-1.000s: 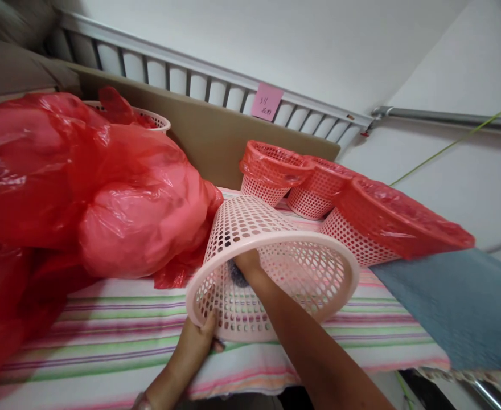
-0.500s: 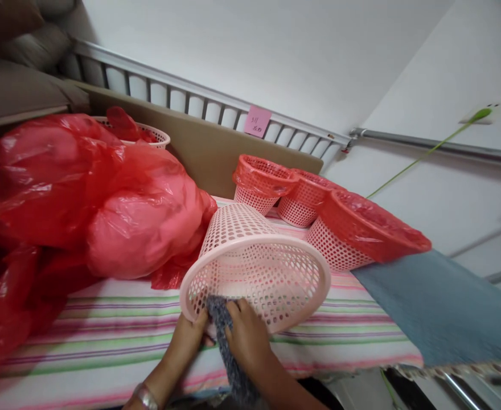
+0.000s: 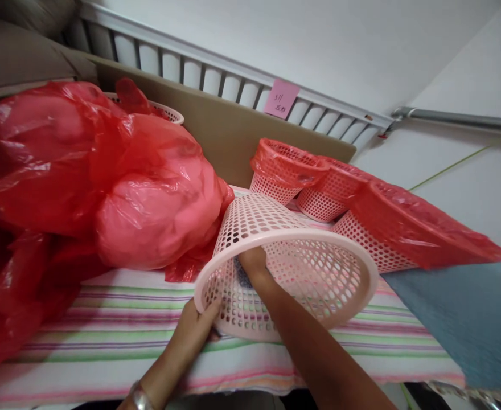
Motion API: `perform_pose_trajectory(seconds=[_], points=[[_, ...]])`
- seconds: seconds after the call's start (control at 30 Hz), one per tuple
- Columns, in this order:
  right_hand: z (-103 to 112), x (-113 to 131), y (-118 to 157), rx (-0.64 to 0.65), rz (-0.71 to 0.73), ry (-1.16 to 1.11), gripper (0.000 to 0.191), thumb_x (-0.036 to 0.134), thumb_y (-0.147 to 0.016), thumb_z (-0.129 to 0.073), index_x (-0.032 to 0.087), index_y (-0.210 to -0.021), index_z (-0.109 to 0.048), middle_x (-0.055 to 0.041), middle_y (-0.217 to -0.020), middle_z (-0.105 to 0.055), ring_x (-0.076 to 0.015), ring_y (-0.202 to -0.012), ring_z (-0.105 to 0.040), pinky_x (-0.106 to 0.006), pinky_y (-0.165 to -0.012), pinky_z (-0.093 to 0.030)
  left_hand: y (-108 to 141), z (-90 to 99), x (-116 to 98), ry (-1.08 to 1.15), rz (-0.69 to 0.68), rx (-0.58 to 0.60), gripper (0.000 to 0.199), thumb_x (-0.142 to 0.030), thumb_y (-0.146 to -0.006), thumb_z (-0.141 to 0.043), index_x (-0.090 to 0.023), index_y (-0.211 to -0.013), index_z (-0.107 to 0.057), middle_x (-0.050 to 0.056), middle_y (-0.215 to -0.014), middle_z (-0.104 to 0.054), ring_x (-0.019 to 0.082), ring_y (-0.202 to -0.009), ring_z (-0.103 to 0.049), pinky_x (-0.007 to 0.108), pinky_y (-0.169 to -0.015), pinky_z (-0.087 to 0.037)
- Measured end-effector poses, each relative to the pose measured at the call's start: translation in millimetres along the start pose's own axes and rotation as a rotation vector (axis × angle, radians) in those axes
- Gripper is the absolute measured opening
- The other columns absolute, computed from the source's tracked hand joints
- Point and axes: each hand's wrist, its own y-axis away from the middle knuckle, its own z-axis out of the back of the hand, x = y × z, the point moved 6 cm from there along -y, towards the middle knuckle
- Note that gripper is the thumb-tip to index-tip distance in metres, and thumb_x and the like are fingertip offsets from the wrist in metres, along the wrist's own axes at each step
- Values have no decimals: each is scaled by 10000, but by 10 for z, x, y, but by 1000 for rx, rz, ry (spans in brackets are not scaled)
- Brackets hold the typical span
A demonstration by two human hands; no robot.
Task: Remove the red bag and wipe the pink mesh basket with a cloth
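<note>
A pale pink perforated wastebasket [image 3: 257, 219] lies on its side with its wide mouth facing me. My left hand [image 3: 201, 319] grips the lower left of the rim, thumb inside and fingers beneath. Deep in the basket, my right hand [image 3: 254, 263] is closed on a dark grey cloth [image 3: 242, 276] against the inner left wall. Its fingertips are hidden by the hand itself and the rim.
Three similar baskets lined with red bags [image 3: 291, 162] stand at the back right. Stuffed red plastic bags [image 3: 156, 216] fill the left. Striped cloth [image 3: 126, 319] covers the surface, with a blue cloth [image 3: 455, 319] at right. Behind is a cardboard panel [image 3: 220, 136].
My right hand has gone from the rim into the basket, taking the grey cloth with it. My left hand stays on the rim. The view has shifted slightly.
</note>
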Motion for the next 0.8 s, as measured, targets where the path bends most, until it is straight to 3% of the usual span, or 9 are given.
perform_pose_trajectory(seconds=[0.07, 0.17, 0.33, 0.47, 0.53, 0.63, 0.7, 0.8], points=[[-8, -18, 8, -21, -16, -17, 392, 222, -942, -313, 169, -1260, -537, -120, -1223, -581, -256, -1135, -514, -358, -963, -364, -34, 93, -32, -18, -24, -25, 424, -416, -799, -568, -110, -1091, -587, 62, -744, -696, 164, -504, -625, 238, -401, -505], [40, -1, 42, -39, -15, -31, 411, 211, -941, -307, 185, -1306, -496, -116, -1225, -573, -248, -1130, -518, -347, -942, -376, -69, 115, 8, -32, -2, -15, 379, -375, -806, -544, -103, -1068, -580, 54, -698, -684, 159, -438, -601, 253, -393, -492], [208, -93, 234, -9, -40, 14, 427, 167, -917, -316, 197, -1313, -474, -112, -1227, -555, -242, -1069, -547, -334, -880, -401, 32, -155, 100, 24, -73, 21, 300, -409, -822, -499, -126, -900, -564, 3, -594, -608, 122, -380, -551, 234, -389, -459], [308, -231, 798, 6, -10, 85, 380, 163, -844, -443, 200, -1211, -537, -103, -1138, -572, -226, -1013, -551, -294, -819, -412, 117, -374, 193, 18, -57, -6, 282, -402, -808, -499, -125, -794, -549, -9, -519, -569, 125, -374, -557, 229, -401, -466], [320, -237, 1173, 21, 23, 87, 346, 176, -800, -509, 213, -1140, -563, -89, -1083, -574, -221, -987, -550, -280, -794, -415, 126, -398, 217, 15, -27, -39, 278, -383, -796, -503, -111, -830, -550, 4, -538, -587, 136, -378, -572, 234, -395, -475], [312, -173, 1579, 45, 59, 60, 307, 175, -774, -537, 244, -1071, -573, -67, -1056, -562, -213, -961, -552, -279, -775, -416, 122, -385, 204, 40, -8, -34, 387, -383, -781, -527, -97, -1042, -518, 34, -680, -649, 145, -400, -604, 250, -398, -506], [297, -129, 1625, 53, 61, 59, 297, 178, -775, -536, 251, -1061, -572, -63, -1042, -559, -210, -938, -557, -281, -760, -417, 117, -369, 187, 31, -4, -11, 475, -390, -786, -530, -102, -1158, -467, 48, -755, -666, 139, -390, -608, 248, -392, -508], [269, -103, 1354, 32, 49, 77, 325, 187, -789, -529, 240, -1108, -563, -74, -1049, -563, -218, -953, -555, -288, -761, -418, 104, -351, 183, -24, -4, 2, 486, -384, -814, -494, -92, -1200, -440, 61, -786, -668, 114, -348, -588, 219, -369, -481]])
